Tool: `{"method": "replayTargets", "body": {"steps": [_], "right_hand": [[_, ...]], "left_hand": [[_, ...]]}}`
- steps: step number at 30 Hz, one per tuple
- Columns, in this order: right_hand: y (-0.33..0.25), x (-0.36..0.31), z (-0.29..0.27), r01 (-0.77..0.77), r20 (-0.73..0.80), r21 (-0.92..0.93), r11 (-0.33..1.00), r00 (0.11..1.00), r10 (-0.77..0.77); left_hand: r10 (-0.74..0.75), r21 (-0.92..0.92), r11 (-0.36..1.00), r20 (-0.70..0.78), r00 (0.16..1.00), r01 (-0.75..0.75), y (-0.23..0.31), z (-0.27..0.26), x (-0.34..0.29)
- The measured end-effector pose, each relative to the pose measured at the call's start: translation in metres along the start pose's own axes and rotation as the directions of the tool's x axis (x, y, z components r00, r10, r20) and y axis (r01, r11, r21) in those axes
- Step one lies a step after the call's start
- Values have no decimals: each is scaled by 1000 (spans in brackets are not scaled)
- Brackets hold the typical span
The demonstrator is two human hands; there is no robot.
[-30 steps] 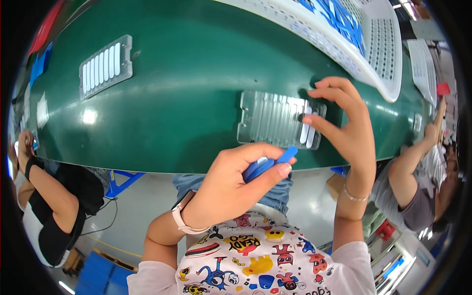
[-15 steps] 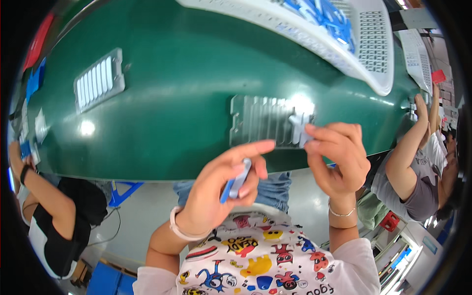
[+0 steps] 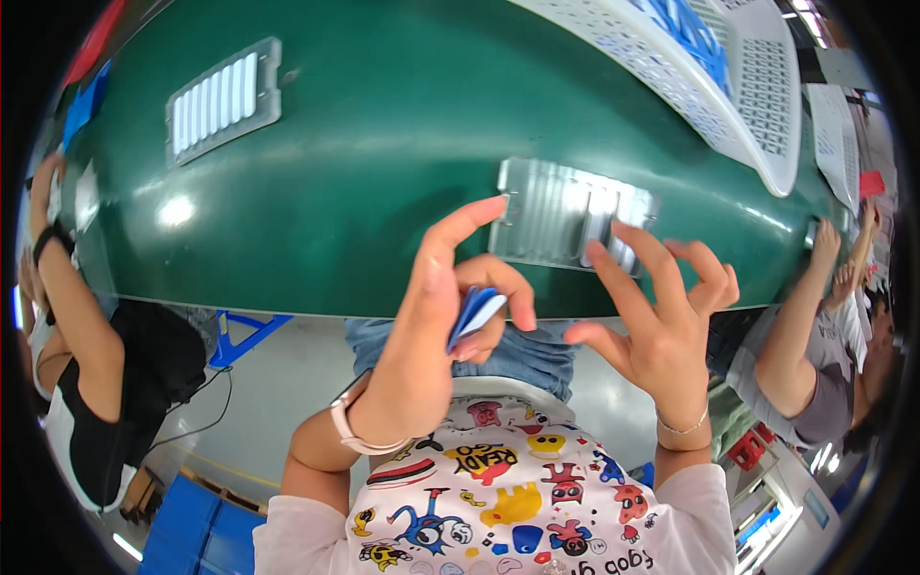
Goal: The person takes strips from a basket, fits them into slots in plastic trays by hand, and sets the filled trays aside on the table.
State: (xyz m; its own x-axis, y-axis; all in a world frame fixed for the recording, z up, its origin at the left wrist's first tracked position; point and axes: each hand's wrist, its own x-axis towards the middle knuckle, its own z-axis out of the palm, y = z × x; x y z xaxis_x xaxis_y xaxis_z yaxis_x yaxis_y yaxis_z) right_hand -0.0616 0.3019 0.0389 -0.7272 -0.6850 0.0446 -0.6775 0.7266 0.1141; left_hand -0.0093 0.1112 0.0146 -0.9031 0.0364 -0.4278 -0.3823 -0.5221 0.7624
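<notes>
We see the left hand [image 3: 422, 326] holding flat blue and white pieces [image 3: 474, 316] in its bent fingers, its pointing finger stretched to the left edge of the clear tray [image 3: 541, 216], and we cannot tell if it touches. The right hand [image 3: 666, 331] has its fingers spread wide at that tray's near right part, on the right side of the green table [image 3: 364, 192]. We also see a second tray [image 3: 268, 107] of white strips [image 3: 216, 96] far left and a white basket [image 3: 704, 120] far right.
</notes>
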Motion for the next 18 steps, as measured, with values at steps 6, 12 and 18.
{"method": "replayTargets", "body": {"steps": [6,12,18], "right_hand": [[-2,4,6,-22,-53,105,994,998,28],[-2,15,-9,20,-98,717,697,992,73],[-15,20,1,31,-104,837,546,989,104]], "left_hand": [[-26,-35,999,5,1000,26,-3,-2,3],[-90,0,996,140,986,91,7,13,10],[-216,198,966,271,938,165,12,8,7]]}}
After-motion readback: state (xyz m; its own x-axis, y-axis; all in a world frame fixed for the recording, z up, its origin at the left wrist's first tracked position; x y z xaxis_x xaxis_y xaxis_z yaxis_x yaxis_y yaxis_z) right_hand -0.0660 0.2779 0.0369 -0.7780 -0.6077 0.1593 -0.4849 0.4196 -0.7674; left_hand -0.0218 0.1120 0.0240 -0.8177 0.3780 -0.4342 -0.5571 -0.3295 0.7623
